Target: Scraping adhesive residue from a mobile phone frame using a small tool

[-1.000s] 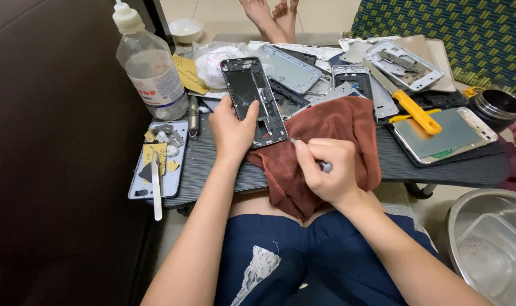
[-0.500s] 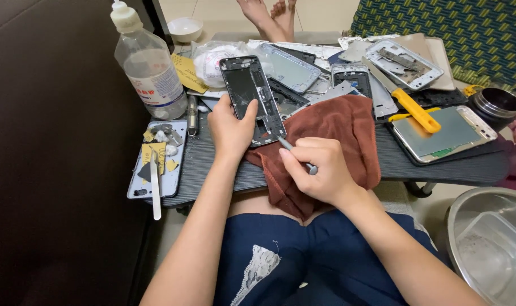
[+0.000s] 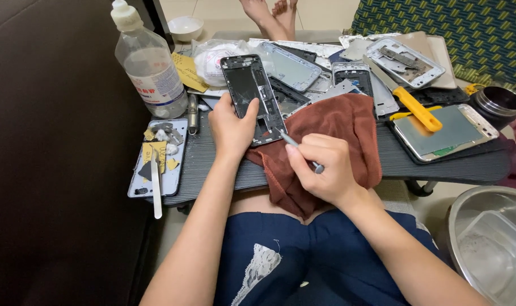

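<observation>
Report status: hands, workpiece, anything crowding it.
Left hand grips black phone frame. Right hand holds thin metal tool, tip at frame's lower edge. Brown cloth underneath; phone parts crowd behind.

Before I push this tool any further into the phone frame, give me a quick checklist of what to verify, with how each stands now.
1. Left hand grips the phone frame: ok, thumb across its lower part.
2. Right hand holds the metal tool pen-style: ok.
3. Tool tip on the frame's lower edge: ok; exact contact spot, cannot tell.
4. Frame's lower end lies on the brown cloth: ok.
5. Room around the frame: not ok; loose phone parts crowd it.
6. Plastic bottle clear of the left arm: ok, upright.
</observation>
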